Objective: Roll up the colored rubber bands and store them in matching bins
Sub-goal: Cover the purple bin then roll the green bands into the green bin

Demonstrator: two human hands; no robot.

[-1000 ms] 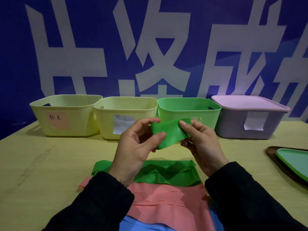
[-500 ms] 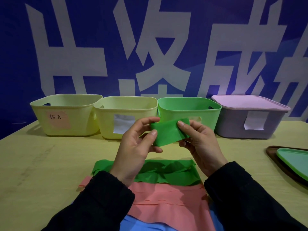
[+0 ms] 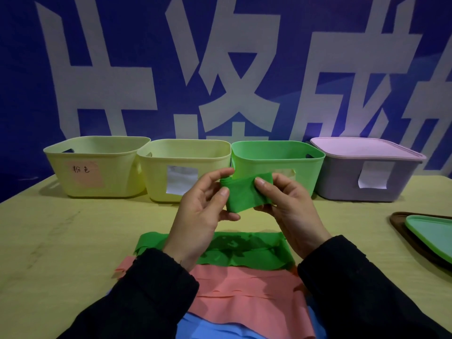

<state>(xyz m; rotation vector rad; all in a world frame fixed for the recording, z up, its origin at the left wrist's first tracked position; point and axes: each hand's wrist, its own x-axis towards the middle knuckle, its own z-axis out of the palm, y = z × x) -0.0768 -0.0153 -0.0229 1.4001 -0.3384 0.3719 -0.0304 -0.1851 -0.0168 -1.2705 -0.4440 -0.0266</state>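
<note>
left hand (image 3: pixel 200 211): centre of frame, raised above the table; thumb and fingers pinch the left end of the green band, where it is partly rolled
right hand (image 3: pixel 288 204): centre right; thumb on the band's front face, fingers curled behind, gripping its right end
green band (image 3: pixel 242 194): held between both hands, in front of the green bin, off the table; flat stretch in the middle, small roll at the left end
green bin (image 3: pixel 276 157): upper centre right, open; third in the row of bins
yellow bins: left one (image 3: pixel 95 167) carries a pink label with handwriting; second one (image 3: pixel 183 165) carries a white label; both open, side by side, touching
purple bin (image 3: pixel 367 172): far right of the row, pink lid on, white label on its front
loose bands: green sheets (image 3: pixel 244 253) lower centre on the table, pink sheets (image 3: pixel 247 294) just below, overlapping, blue sheets (image 3: pixel 208 329) at the bottom edge
table (image 3: pixel 61 241): yellowish surface
tray (image 3: pixel 430 236): right edge, dark, with a green lid lying in it
sleeves: black, lower corners of frame
</note>
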